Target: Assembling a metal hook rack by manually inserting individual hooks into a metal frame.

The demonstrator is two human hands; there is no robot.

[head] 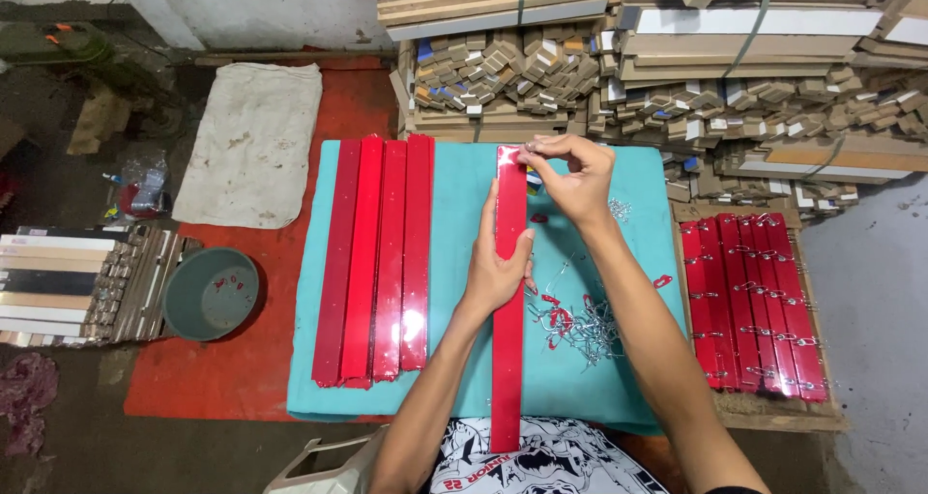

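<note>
A long red strip (507,291) is held lengthwise over the middle of the teal bench (454,180), its near end reaching the person's lap. The left hand (495,274) is wrapped around the middle of the strip, fingers closed on its edges. The right hand (572,177) is pinched on the far end, where a small part seems to be pressed on; what it is cannot be told. The strip looks stiff, light and glossy, so it is probably slippery; it is best gripped by the edges. Four similar strips (377,262) lie to the left. Metal clips (580,325) are scattered on the right, and finished strips (754,301) are stacked beyond.
</note>
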